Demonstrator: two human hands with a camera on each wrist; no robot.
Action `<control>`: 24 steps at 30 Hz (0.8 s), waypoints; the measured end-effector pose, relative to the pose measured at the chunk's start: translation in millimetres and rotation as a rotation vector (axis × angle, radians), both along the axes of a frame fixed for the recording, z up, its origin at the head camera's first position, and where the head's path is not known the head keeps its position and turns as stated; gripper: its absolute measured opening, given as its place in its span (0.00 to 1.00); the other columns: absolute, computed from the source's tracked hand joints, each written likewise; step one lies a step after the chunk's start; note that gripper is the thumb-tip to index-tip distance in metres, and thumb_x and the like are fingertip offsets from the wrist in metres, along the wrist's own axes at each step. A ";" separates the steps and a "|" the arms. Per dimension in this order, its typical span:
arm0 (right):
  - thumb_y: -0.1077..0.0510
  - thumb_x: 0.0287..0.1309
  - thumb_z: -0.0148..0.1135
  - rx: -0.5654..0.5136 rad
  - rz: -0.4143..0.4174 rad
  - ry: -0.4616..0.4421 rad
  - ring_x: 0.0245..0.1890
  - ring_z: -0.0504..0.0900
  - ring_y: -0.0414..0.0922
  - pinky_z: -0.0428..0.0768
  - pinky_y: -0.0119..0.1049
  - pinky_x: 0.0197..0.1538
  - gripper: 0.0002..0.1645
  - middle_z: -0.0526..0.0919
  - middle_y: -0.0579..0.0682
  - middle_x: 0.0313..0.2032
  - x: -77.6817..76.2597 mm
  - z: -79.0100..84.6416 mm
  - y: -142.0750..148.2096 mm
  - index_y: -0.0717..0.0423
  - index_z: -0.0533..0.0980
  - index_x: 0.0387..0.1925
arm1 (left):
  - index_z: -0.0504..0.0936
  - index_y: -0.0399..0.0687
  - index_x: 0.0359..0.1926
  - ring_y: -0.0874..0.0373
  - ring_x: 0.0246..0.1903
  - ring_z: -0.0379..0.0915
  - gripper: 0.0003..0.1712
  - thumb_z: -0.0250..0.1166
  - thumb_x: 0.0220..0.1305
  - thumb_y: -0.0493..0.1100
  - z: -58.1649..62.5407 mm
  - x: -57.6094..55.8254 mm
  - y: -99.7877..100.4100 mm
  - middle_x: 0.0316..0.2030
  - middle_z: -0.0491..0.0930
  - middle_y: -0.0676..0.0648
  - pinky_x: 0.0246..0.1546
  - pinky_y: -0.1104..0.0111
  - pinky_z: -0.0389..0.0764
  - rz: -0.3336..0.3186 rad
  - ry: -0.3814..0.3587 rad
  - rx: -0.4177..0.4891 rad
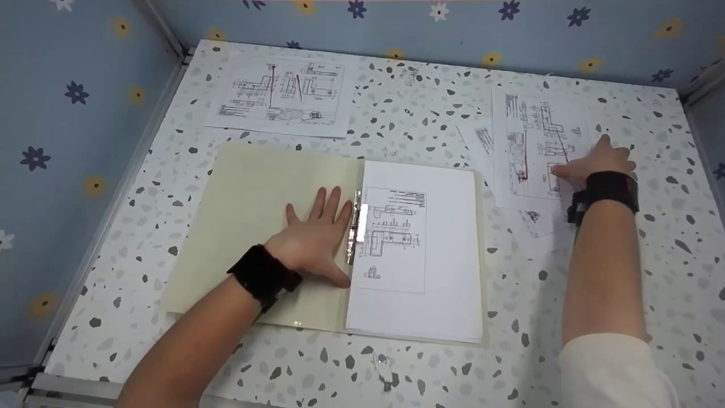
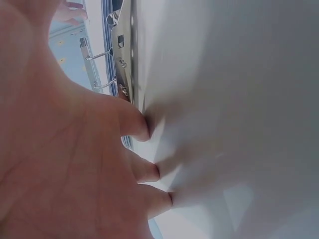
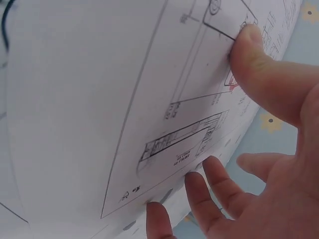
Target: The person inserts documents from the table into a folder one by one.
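A cream ring binder [image 1: 249, 192] lies spread flat, its metal ring clip [image 1: 354, 232] along the spine. On its right side rests a stack of white sheets [image 1: 453, 255], the top one printed with a technical drawing. My left hand [image 1: 308, 241] presses on the inside of the left cover with fingers spread, thumb close to the clip. Farther right, my right hand [image 1: 600, 161] rests at the right edge of a loose drawing sheet [image 1: 532, 192] with red lines. In the right wrist view its thumb [image 3: 249, 50] touches the print, while the other fingers reach past the sheet's edge.
Beneath that loose sheet, other papers [image 1: 478, 147] stick out at the left and bottom. Another drawing sheet [image 1: 283, 122] with red strokes lies at the back left. The speckled table [image 1: 419, 368] is bordered by blue flowered panels [image 1: 425, 34].
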State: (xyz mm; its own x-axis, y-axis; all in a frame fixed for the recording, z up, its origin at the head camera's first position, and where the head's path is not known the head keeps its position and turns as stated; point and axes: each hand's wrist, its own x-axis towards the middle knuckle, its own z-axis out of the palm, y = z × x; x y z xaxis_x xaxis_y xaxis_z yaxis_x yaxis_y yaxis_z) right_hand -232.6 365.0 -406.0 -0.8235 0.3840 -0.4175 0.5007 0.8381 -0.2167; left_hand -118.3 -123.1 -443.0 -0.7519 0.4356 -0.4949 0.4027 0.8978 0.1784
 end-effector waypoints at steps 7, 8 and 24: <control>0.29 0.56 0.61 -0.018 0.038 -0.036 0.66 0.37 0.85 0.49 0.76 0.63 0.72 0.30 0.86 0.68 -8.3 -5.5 8.5 0.63 0.27 0.76 | 0.33 0.43 0.79 0.38 0.74 0.15 0.85 0.72 0.33 0.78 -0.1 0.5 -0.7 0.76 0.20 0.36 0.55 0.20 0.39 -0.002 0.002 0.009; 0.30 0.56 0.61 -0.015 0.037 -0.038 0.66 0.37 0.85 0.49 0.76 0.63 0.72 0.30 0.86 0.68 -9.2 -5.8 8.0 0.62 0.27 0.76 | 0.33 0.43 0.79 0.38 0.74 0.15 0.85 0.72 0.33 0.78 -0.2 0.6 -0.7 0.76 0.20 0.36 0.55 0.20 0.39 -0.001 0.004 0.010; 0.31 0.54 0.66 -0.131 -0.036 -0.020 0.68 0.33 0.81 0.43 0.73 0.67 0.77 0.22 0.81 0.69 -8.7 -6.0 12.6 0.55 0.19 0.74 | 0.33 0.44 0.79 0.39 0.74 0.14 0.85 0.71 0.33 0.79 -1.7 0.7 -1.0 0.76 0.19 0.37 0.56 0.21 0.39 0.001 0.005 0.012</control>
